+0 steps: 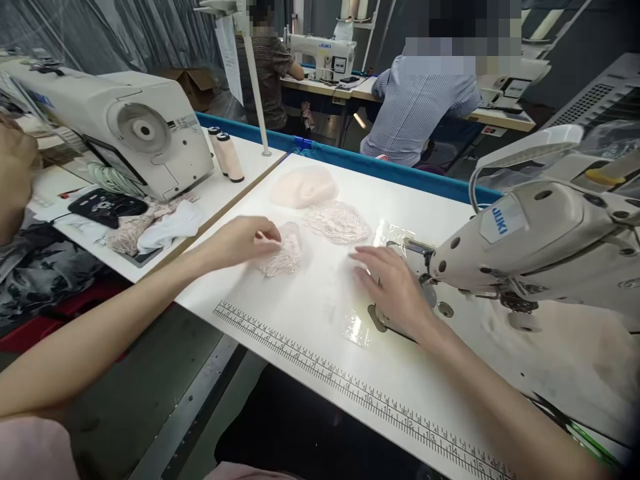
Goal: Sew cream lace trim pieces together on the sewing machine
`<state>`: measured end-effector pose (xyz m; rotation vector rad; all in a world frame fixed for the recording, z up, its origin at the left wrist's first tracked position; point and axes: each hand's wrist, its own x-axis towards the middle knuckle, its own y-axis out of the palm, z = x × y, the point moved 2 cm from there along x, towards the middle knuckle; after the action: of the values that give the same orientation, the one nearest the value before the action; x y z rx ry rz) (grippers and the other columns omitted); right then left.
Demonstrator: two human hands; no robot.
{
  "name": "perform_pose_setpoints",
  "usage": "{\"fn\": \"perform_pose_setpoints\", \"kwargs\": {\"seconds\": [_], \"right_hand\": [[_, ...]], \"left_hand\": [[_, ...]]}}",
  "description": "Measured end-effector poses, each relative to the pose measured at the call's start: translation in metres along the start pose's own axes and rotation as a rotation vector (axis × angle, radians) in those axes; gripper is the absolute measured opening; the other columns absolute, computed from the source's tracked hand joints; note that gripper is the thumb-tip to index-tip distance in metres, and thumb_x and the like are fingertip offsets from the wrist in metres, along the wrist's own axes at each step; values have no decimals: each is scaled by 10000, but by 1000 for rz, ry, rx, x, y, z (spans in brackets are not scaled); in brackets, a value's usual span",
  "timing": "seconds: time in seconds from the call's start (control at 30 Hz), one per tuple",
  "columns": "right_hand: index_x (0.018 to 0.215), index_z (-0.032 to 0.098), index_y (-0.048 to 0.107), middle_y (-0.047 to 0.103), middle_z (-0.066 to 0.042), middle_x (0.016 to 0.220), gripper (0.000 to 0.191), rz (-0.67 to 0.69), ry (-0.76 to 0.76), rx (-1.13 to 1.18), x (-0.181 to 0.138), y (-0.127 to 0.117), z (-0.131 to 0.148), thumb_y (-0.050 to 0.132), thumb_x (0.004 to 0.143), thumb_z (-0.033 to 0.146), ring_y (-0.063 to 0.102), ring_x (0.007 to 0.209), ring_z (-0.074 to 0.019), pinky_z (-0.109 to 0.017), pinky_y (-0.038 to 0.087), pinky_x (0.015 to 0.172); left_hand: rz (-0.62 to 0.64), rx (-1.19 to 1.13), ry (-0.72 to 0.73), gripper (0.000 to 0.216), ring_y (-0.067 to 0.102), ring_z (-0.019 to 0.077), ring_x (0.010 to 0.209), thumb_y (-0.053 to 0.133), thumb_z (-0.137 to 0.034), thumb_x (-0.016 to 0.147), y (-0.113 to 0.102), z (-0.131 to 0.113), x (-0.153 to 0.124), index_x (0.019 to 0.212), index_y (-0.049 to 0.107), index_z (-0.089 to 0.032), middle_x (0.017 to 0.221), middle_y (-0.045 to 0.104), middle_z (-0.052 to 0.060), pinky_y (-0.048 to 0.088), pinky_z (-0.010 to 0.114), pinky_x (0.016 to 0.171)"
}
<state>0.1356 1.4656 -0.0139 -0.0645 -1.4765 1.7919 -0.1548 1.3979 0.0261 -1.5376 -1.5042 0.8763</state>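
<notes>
My left hand (247, 240) is closed, thumb and fingertips together at the edge of a small pale pink lace piece (286, 259) over the white table. Its fingertips are slightly blurred. Just beyond lies a stack of pale lace pieces (340, 223), with smooth peach fabric pieces (304, 187) behind it. My right hand (393, 283) hovers palm down by the sewing machine's needle area, fingers apart and holding nothing. It partly covers the machine bed and the clear film (357, 327) on the table.
A JUKI sewing machine (530, 233) stands on the right. Printed ruler marks (350, 387) run along the front edge. To the left are another machine (145, 127), two thread cones (227, 157) and a co-worker's hand (15, 167). Two people sit beyond the blue cloth edge (350, 157).
</notes>
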Motion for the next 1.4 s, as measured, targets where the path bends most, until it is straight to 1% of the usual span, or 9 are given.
{"fn": "perform_pose_setpoints", "kwargs": {"seconds": [0.4, 0.6, 0.77, 0.9, 0.97, 1.03, 1.1, 1.27, 1.4], "right_hand": [[1090, 216, 682, 722, -61, 1095, 213, 2, -67, 58, -58, -25, 33, 543, 940, 155, 668, 1007, -236, -465, 555, 851], [1087, 215, 678, 731, -56, 1073, 210, -37, -103, 51, -72, -32, 41, 553, 937, 139, 673, 1000, -231, -456, 566, 834], [1097, 203, 678, 735, -53, 1060, 223, -60, -149, 46, -79, -39, 48, 571, 923, 114, 679, 1006, -224, -452, 560, 875], [1088, 194, 681, 740, -54, 1048, 221, -88, -166, 42, -84, -46, 50, 588, 910, 102, 684, 1006, -223, -442, 558, 881], [1082, 200, 682, 742, -51, 1038, 220, -98, -167, 40, -85, -50, 50, 594, 906, 102, 686, 998, -222, -439, 555, 879], [1091, 210, 679, 741, -49, 1043, 233, -114, -157, 46, -85, -56, 50, 602, 900, 100, 685, 1001, -220, -429, 552, 878], [1128, 225, 667, 734, -52, 1069, 269, -138, -133, 73, -84, -64, 53, 616, 893, 104, 678, 1024, -215, -415, 546, 895], [1402, 266, 466, 582, -97, 1361, 638, -81, 107, 373, -80, -85, 63, 737, 825, 293, 570, 1226, -246, -429, 489, 1009], [1294, 234, 568, 709, -26, 878, 553, 198, 492, 808, -87, -80, 53, 738, 799, 416, 672, 819, -181, -343, 539, 762]], "left_hand": [[-96, 60, -144, 255, 640, 208, 791, 493, -391, 885, 9, -9, -22, 865, 681, -221, 889, 725, 32, 442, 301, 645], [-121, 173, 165, 215, 599, 264, 1022, 584, -390, 848, 21, -19, -28, 922, 672, -208, 1030, 691, 64, 453, 394, 867], [-471, -127, 44, 229, 589, 119, 696, 599, -383, 896, 16, 4, -17, 795, 607, -177, 768, 645, -16, 449, 261, 612], [-923, -220, 55, 380, 406, 9, 589, 340, -501, 1037, -42, 17, 2, 892, 439, -164, 709, 413, -82, 359, 181, 550], [-1238, -202, 156, 383, 347, -17, 613, 416, -520, 1017, -74, 4, -1, 922, 416, -149, 749, 336, -85, 328, 172, 594], [-1292, -165, 244, 417, 351, -22, 629, 540, -546, 951, -90, -21, -8, 923, 453, -138, 779, 379, -89, 328, 179, 610], [-1066, -95, 314, 378, 368, -5, 592, 670, -493, 885, -84, -57, -17, 878, 542, -137, 719, 442, -89, 306, 183, 544], [144, -425, 303, 145, 482, 50, 504, 622, -320, 913, 2, -143, -35, 852, 664, -195, 590, 559, -66, 352, 183, 467], [389, -540, 311, 155, 471, 67, 515, 610, -339, 903, 51, -178, -22, 850, 678, -211, 595, 549, -52, 334, 190, 469]]}}
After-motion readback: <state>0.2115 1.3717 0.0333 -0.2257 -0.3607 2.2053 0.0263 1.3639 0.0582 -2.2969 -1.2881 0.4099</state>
